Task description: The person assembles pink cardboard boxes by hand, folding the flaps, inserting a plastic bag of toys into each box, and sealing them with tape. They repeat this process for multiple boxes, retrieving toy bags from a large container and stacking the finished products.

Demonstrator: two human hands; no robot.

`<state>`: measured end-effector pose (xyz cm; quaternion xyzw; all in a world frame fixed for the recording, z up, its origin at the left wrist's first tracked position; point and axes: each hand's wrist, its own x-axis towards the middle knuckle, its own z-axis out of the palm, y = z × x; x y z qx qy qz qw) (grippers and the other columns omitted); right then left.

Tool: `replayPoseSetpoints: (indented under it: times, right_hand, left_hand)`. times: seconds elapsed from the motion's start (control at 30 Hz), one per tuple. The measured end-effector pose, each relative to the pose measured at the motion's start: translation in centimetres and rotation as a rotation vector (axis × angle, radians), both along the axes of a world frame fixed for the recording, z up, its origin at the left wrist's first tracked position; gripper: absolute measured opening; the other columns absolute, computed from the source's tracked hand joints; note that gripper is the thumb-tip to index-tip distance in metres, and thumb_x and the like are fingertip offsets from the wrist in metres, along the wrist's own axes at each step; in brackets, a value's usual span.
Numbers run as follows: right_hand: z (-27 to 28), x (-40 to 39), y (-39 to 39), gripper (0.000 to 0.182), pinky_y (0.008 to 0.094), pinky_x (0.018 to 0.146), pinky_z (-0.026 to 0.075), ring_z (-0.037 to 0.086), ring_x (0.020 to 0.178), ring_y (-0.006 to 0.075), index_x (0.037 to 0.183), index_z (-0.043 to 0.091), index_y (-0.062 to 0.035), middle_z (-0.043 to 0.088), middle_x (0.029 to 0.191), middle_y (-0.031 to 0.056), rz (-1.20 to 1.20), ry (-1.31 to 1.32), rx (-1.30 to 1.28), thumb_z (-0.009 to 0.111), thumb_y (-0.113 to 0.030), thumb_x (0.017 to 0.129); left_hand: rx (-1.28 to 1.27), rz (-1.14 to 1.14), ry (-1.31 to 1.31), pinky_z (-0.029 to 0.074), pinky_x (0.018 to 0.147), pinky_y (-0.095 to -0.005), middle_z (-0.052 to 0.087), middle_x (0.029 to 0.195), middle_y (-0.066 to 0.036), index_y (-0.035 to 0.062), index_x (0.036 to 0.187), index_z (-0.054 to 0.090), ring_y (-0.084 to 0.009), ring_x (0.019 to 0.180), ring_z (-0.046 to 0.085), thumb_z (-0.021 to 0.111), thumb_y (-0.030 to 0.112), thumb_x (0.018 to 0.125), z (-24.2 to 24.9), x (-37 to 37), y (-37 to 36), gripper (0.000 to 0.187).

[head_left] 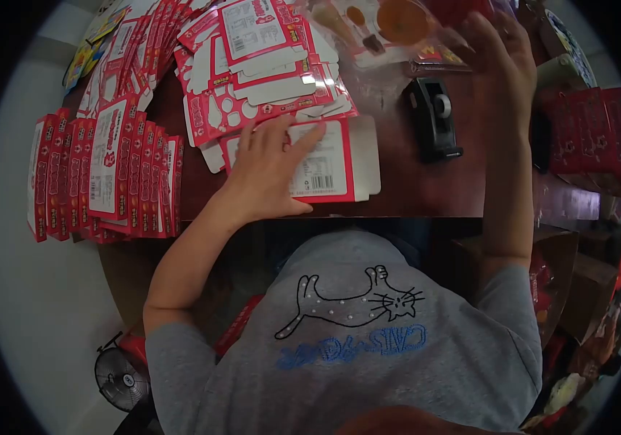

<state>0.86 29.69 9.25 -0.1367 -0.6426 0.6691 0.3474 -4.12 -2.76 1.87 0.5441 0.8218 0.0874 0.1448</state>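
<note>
Pinning flat carton [328,170] under open left hand [267,170] on tabletop [412,188]; keep it pressed while spread right hand [499,61] reaches plastic packs [397,25].

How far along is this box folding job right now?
Early, by the look of it. No assembled box is visible. The left hand presses one flat carton on the table; the right hand reaches toward the clear packets beyond the tape dispenser. Stacks of flat cartons remain unfolded.
</note>
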Motion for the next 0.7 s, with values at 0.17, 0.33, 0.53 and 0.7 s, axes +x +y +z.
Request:
replayPoseSetpoints:
  times: [0.17, 0.33, 0.53, 0.7]
  right_hand:
    - [-5.8, 6.7, -2.8, 0.048, 0.0422, 0.085, 0.062, 0.068, 0.100, 0.0226, 0.136, 0.041, 0.0004, 0.060, 0.121, 0.0130, 0.111, 0.099, -0.245, 0.067, -0.006, 0.095]
    - [-6.7, 9.9, -3.5, 0.052, 0.0438, 0.087, 0.061, 0.068, 0.098, 0.0205, 0.140, 0.038, -0.0060, 0.063, 0.111, 0.0109, 0.078, 0.019, -0.261, 0.065, -0.003, 0.095]
    - [-8.2, 10.6, -4.6, 0.061, 0.0420, 0.086, 0.062, 0.067, 0.105, 0.0209, 0.149, 0.034, -0.0126, 0.062, 0.120, 0.0117, 0.106, 0.021, -0.275, 0.064, -0.005, 0.097]
    - [-8.7, 10.7, -4.2, 0.057, 0.0446, 0.087, 0.063, 0.068, 0.107, 0.0219, 0.148, 0.035, -0.0117, 0.061, 0.127, 0.0127, 0.105, -0.079, -0.274, 0.062, -0.005, 0.098]
  left_hand:
    - [0.311, 0.432, 0.175, 0.032, 0.105, -0.0543, 0.034, 0.144, -0.020, 0.0154, 0.159, 0.024, -0.0401, 0.129, 0.039, 0.094, 0.045, 0.053, -0.8, 3.4, -2.0, 0.131]
    - [0.305, 0.543, 0.247, 0.027, 0.111, -0.0541, 0.032, 0.147, -0.022, 0.0134, 0.159, 0.021, -0.0413, 0.134, 0.035, 0.094, 0.043, 0.056, -1.1, 5.8, -3.7, 0.130]
    - [0.362, 0.474, 0.184, 0.028, 0.108, -0.0558, 0.031, 0.146, -0.021, 0.0116, 0.158, 0.024, -0.0405, 0.133, 0.034, 0.092, 0.047, 0.056, -1.0, 7.1, -2.8, 0.128]
    - [0.325, 0.487, 0.185, 0.027, 0.109, -0.0563, 0.030, 0.148, -0.021, 0.0113, 0.158, 0.023, -0.0405, 0.135, 0.033, 0.093, 0.047, 0.056, -1.6, 6.7, -2.8, 0.128]
